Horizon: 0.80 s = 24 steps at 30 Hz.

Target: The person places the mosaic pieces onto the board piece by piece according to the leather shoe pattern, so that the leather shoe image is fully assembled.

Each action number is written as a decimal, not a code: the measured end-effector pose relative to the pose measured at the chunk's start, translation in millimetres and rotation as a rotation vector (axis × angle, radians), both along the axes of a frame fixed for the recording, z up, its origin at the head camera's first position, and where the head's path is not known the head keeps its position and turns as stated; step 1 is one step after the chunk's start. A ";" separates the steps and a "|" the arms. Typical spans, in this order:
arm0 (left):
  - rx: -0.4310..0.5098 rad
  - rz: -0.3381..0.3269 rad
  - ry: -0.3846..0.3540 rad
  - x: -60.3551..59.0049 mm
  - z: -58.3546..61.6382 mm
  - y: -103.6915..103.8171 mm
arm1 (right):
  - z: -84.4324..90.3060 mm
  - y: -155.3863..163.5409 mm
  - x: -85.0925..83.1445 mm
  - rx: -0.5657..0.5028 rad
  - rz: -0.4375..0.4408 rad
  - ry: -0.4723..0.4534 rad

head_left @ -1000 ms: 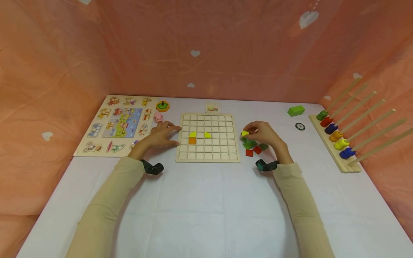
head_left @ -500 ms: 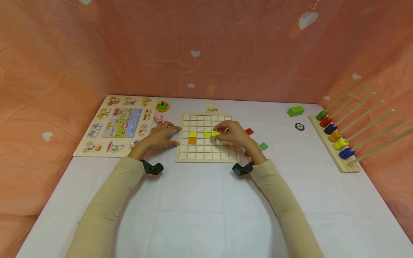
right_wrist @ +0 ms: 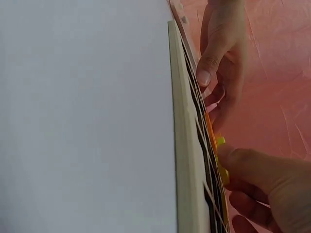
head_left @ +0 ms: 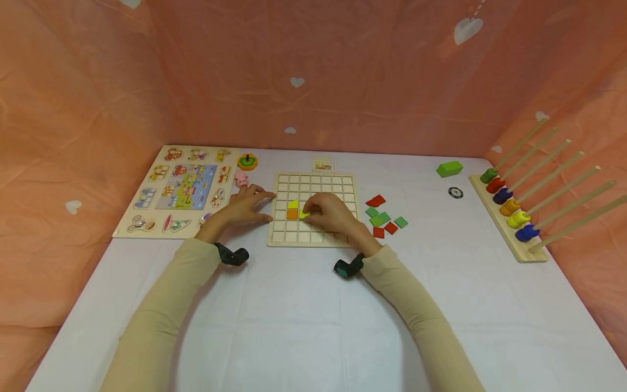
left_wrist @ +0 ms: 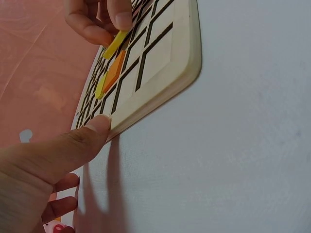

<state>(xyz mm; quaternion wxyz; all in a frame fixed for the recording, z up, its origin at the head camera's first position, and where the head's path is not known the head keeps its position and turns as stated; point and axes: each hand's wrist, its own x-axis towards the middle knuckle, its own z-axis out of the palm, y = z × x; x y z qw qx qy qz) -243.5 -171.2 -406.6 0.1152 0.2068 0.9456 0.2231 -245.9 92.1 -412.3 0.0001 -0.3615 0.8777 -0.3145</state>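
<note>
My right hand (head_left: 329, 212) pinches a yellow tile (left_wrist: 115, 44) between thumb and fingertips, low over the wooden grid board (head_left: 289, 237). That tile is just right of an orange square tile (head_left: 292, 214); whether it lies flat in its cell I cannot tell, and in the left wrist view it looks tilted. Another yellow tile (head_left: 293, 204), with a slanted corner, sits in the cell behind the orange one. My left hand (head_left: 245, 206) touches the board's left edge, its thumb tip on the rim in the left wrist view. The right hand covers several middle cells.
Several red and green tiles (head_left: 380, 219) lie right of the board. A small pattern card (head_left: 323, 164) is behind it. Left stand a picture puzzle (head_left: 152, 218), a pink pig piece (head_left: 241, 178) and a round green-orange piece (head_left: 247, 161). Right are a green block (head_left: 449, 169), a black-white disc (head_left: 455, 193) and a peg rack (head_left: 531, 256).
My right hand has carried a yellow tile leftward from the loose pile, across the board, to beside the orange tile. My left hand has stayed at the board's left edge.
</note>
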 end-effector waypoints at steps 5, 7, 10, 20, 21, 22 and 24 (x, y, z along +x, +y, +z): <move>0.004 -0.001 -0.013 0.9 1.5 -0.1 | -0.9 -2.1 -0.6 0.044 0.007 0.064; 0.001 -0.003 -0.013 1.1 1.5 -0.2 | 0.5 -2.2 0.2 0.057 0.009 0.080; -0.001 -0.009 -0.007 0.8 1.3 -0.3 | 2.6 -1.9 1.2 0.071 0.012 0.098; 0.015 -0.008 -0.013 2.6 2.7 -0.2 | 2.2 -0.4 1.5 0.074 0.020 0.099; 0.017 -0.009 -0.013 2.6 2.6 -0.2 | 2.2 -0.2 1.5 0.075 0.020 0.098; 0.018 -0.011 -0.013 2.5 2.5 -0.2 | 2.4 0.1 1.5 0.076 0.023 0.095; 0.022 -0.011 -0.012 2.5 2.1 -0.2 | 3.6 1.1 1.5 0.073 0.028 0.082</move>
